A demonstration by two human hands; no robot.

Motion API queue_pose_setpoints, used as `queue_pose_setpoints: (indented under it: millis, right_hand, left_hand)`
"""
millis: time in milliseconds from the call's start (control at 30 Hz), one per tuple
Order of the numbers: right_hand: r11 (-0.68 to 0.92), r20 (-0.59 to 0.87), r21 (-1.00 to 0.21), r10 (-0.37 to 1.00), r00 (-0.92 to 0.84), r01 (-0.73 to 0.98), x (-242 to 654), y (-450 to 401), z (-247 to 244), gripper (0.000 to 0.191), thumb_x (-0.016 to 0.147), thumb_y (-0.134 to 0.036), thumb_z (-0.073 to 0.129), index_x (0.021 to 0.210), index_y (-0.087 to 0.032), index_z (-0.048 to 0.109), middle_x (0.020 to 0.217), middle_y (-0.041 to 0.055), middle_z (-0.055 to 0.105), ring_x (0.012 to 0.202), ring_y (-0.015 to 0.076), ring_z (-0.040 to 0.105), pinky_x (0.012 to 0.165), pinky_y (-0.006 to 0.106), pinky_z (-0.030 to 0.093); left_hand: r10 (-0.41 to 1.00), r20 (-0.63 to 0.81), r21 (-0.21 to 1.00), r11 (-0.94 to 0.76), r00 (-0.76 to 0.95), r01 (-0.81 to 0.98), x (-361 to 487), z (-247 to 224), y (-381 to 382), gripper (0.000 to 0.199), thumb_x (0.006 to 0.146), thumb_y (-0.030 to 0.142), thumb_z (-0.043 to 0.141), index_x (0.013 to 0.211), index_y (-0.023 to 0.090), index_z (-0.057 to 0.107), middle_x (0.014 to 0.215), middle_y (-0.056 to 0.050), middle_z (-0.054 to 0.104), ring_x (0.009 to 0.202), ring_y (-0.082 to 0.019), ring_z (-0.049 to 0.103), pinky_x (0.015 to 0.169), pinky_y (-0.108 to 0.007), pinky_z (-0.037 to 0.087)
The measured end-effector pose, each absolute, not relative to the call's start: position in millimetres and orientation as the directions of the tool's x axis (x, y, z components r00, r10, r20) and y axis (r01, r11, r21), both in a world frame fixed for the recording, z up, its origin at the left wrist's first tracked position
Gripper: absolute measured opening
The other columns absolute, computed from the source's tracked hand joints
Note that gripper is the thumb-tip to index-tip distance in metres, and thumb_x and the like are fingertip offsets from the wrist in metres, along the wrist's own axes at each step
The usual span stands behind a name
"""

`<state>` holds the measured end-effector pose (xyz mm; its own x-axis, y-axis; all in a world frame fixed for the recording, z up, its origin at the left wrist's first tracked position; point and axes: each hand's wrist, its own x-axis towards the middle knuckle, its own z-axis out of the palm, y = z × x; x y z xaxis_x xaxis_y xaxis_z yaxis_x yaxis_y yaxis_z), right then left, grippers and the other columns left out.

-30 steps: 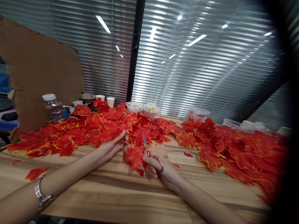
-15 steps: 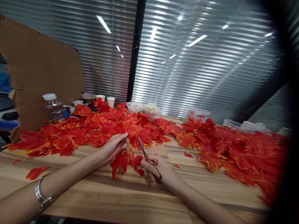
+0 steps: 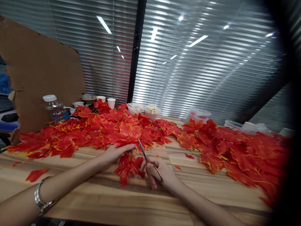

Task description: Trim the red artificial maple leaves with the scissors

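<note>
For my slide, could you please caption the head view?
Left hand holds a red leaf; right hand holds scissors beside it.

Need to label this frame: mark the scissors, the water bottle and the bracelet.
scissors (image 3: 143, 152): head view, on the blades.
water bottle (image 3: 54, 110): head view, on the clear body.
bracelet (image 3: 39, 201): head view, on the silver band at the left wrist.

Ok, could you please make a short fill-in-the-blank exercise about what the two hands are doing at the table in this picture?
1. The right hand holds a pair of ____.
2. The left hand holds a red leaf over the ____ table.
3. A metal ____ sits on the left wrist.
4. The water bottle has a ____ cap.

Missing words: scissors; wooden; bracelet; white
</note>
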<state>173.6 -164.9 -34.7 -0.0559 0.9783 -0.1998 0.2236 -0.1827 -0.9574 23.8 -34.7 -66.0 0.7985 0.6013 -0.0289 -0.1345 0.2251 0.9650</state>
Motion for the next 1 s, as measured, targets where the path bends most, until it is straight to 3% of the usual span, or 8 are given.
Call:
queue_pose_setpoints:
  millis: [167, 367, 633, 1000]
  right_hand:
    - [-0.15, -0.167, -0.965, 0.984, -0.063, 0.217, 176, -166, -38, 0.055, 0.073, -0.068, 0.042, 0.076, -0.014, 0.053, 0.038, -0.006, 0.043, 0.029, 0.0071, 0.037, 0.034, 0.017, 0.028]
    - [-0.041, -0.062, -0.979, 0.993, -0.101, 0.198, 180, -168, -47, 0.065, 0.081, -0.068, 0.024, 0.083, -0.012, 0.056, 0.047, -0.0004, 0.052, 0.041, 0.0105, 0.05, 0.043, 0.019, 0.034]
    - [-0.006, -0.029, -0.968, 0.996, -0.089, 0.253, 179, -166, -43, 0.061, 0.082, -0.065, 0.026, 0.084, -0.012, 0.056, 0.045, -0.0012, 0.05, 0.041, 0.0102, 0.048, 0.045, 0.02, 0.033]
    - [-0.019, -0.032, -0.977, 0.998, -0.058, 0.211, 182, -167, -55, 0.05, 0.081, -0.061, 0.04, 0.083, -0.013, 0.053, 0.046, -0.004, 0.048, 0.035, 0.0079, 0.045, 0.039, 0.018, 0.033]
  left_hand:
    - [0.592, -0.035, 0.974, 0.201, 0.805, -0.106, 23, -67, -37, 0.028, 0.079, 0.038, 0.055, 0.072, 0.012, 0.065, 0.079, -0.007, 0.064, 0.078, -0.017, 0.056, 0.079, -0.029, 0.041]
    - [0.568, -0.072, 0.958, 0.267, 0.82, -0.101, 22, -68, -36, 0.027, 0.077, 0.038, 0.057, 0.073, 0.013, 0.065, 0.078, -0.006, 0.064, 0.078, -0.016, 0.056, 0.078, -0.028, 0.041]
    - [0.534, -0.078, 0.99, 0.142, 0.842, 0.002, 18, -65, -38, 0.025, 0.074, 0.038, 0.059, 0.077, 0.014, 0.066, 0.075, -0.003, 0.064, 0.075, -0.017, 0.056, 0.075, -0.028, 0.041]
    - [0.337, -0.034, 0.999, 0.051, 0.941, 0.017, 19, -67, -38, 0.033, 0.08, 0.043, 0.05, 0.069, 0.015, 0.064, 0.073, -0.002, 0.063, 0.071, -0.014, 0.055, 0.072, -0.025, 0.041]
